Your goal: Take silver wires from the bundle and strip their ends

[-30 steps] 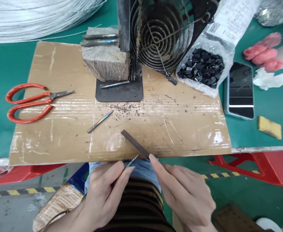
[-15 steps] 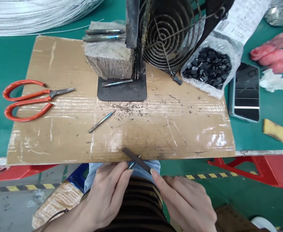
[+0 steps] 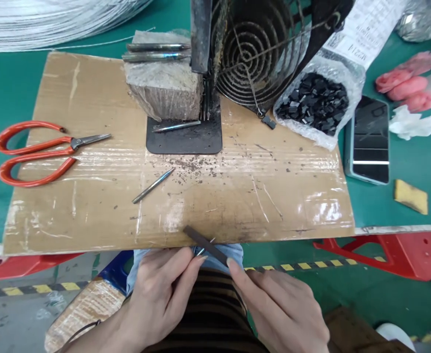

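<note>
Fingers point(image 3: 177, 262) of the left hand point(image 3: 163, 289) pinched a pointed, silvery rod point(image 3: 201, 252). The right hand's point(image 3: 279, 306) clamped a flat, dark-grey bar point(image 3: 213, 252) — crosswise.

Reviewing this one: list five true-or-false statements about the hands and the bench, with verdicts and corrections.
1. The left hand holds a thin metal rod. True.
2. The flat dark bar is also in the left hand. False: it is in the right hand.
3. In this view, the bar crosses in front of the rod. True.
4. A second rod lies on the cardboard. True.
5. The scissors lie wholly on the cardboard. False: their handles extend past its left edge.
</note>
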Demonstrator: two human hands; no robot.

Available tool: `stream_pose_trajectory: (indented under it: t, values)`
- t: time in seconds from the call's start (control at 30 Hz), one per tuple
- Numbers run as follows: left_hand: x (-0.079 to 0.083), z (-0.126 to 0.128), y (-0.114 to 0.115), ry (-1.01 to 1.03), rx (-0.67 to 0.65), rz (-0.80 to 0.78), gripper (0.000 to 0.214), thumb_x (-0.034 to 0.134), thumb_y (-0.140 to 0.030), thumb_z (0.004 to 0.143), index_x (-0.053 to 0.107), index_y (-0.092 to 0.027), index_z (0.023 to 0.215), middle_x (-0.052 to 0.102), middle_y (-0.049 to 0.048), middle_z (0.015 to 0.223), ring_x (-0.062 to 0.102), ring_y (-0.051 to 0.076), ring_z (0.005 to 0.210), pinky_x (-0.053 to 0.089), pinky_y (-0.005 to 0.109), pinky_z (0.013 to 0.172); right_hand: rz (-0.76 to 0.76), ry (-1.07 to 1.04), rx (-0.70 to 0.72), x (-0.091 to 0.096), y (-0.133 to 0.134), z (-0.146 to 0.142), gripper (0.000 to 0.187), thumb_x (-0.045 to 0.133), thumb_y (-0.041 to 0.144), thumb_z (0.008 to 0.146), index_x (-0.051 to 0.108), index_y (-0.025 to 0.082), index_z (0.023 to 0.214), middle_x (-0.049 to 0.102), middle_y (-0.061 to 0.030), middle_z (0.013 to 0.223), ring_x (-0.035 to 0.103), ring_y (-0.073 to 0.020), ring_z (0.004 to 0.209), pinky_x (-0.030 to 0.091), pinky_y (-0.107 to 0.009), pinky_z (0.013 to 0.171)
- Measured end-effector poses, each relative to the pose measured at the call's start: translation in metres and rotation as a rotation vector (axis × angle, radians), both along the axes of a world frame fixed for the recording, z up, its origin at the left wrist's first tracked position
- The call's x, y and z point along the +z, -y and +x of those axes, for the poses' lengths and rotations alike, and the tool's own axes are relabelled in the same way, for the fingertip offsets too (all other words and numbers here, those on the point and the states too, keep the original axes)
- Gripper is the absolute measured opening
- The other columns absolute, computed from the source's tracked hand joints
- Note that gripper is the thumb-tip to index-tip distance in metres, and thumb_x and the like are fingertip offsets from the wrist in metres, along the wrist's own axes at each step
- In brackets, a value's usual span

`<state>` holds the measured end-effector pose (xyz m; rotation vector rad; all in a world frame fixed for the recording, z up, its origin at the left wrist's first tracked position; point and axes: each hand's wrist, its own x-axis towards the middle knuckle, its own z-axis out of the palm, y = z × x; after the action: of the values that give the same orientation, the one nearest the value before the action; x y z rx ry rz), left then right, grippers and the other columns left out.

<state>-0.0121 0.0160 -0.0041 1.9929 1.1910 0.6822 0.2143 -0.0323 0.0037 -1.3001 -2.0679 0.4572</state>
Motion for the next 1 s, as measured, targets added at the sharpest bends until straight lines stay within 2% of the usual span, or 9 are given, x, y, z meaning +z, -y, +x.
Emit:
stream_pose_trajectory:
  t: [0.2, 0.4, 0.47, 0.6, 0.77, 1.0]
  values:
    - [0.002, 0.000, 0.000, -0.006, 0.013, 0.031, 0.032, 0.053, -0.002, 0.099, 0.043, -0.022, 0.077, 0.038, -0.0077, 0.063, 0.038, 0.010, 0.052, 0.032, 0.025, 0.055, 0.064, 0.033, 0.011, -0.004, -0.016, -0.008, 0.049, 0.050, -0.004, 0.097, 0.064, 0.007, 0.143, 0.073, -0.0040, 0.081, 0.064, -0.0178, 0.060, 0.051, -0.035, 0.055]
    - [0.005, 0.000, 0.000, -0.018, -0.002, -0.003, 0.032, 0.052, -0.003, 0.099, 0.041, -0.022, 0.076, 0.041, -0.0073, 0.064, 0.041, 0.010, 0.053, 0.034, 0.025, 0.056, 0.005, 0.013, 0.013, 0.001, -0.003, 0.000, 0.060, 0.051, -0.010, 0.090, 0.060, 0.006, 0.147, 0.073, -0.0056, 0.079, 0.063, -0.0192, 0.057, 0.048, -0.035, 0.051]
    - [0.004, 0.000, 0.000, -0.014, 0.010, -0.010, 0.032, 0.051, -0.003, 0.099, 0.041, -0.022, 0.076, 0.040, -0.0076, 0.063, 0.039, 0.010, 0.052, 0.033, 0.025, 0.056, 0.018, 0.021, 0.022, 0.000, -0.008, 0.000, 0.057, 0.049, -0.009, 0.092, 0.061, 0.006, 0.145, 0.073, -0.0060, 0.081, 0.063, -0.0186, 0.058, 0.048, -0.034, 0.052]
    - [0.004, 0.001, 0.001, 0.035, 0.031, -0.095, 0.032, 0.050, -0.006, 0.102, 0.043, -0.022, 0.075, 0.039, -0.0081, 0.063, 0.039, 0.008, 0.051, 0.033, 0.023, 0.054, 0.066, 0.038, 0.022, -0.003, -0.016, -0.002, 0.047, 0.048, -0.004, 0.097, 0.065, 0.005, 0.141, 0.075, -0.0058, 0.086, 0.063, -0.0172, 0.061, 0.049, -0.034, 0.057]
    - [0.007, 0.001, 0.001, 0.080, 0.053, -0.183, 0.034, 0.049, -0.011, 0.104, 0.041, -0.021, 0.072, 0.037, -0.0083, 0.062, 0.037, 0.008, 0.052, 0.031, 0.022, 0.052, -0.007, 0.036, 0.031, -0.001, -0.002, 0.006, 0.051, 0.051, -0.012, 0.093, 0.064, 0.003, 0.140, 0.072, -0.0060, 0.083, 0.061, -0.0161, 0.061, 0.045, -0.033, 0.056]
    - [0.009, 0.002, -0.002, 0.107, 0.080, -0.239, 0.037, 0.048, -0.014, 0.105, 0.041, -0.021, 0.069, 0.035, -0.0080, 0.060, 0.036, 0.008, 0.051, 0.031, 0.022, 0.049, 0.072, 0.057, 0.030, -0.006, -0.013, 0.000, 0.043, 0.047, -0.003, 0.100, 0.066, 0.006, 0.138, 0.073, -0.0047, 0.083, 0.062, -0.0162, 0.061, 0.048, -0.033, 0.057]
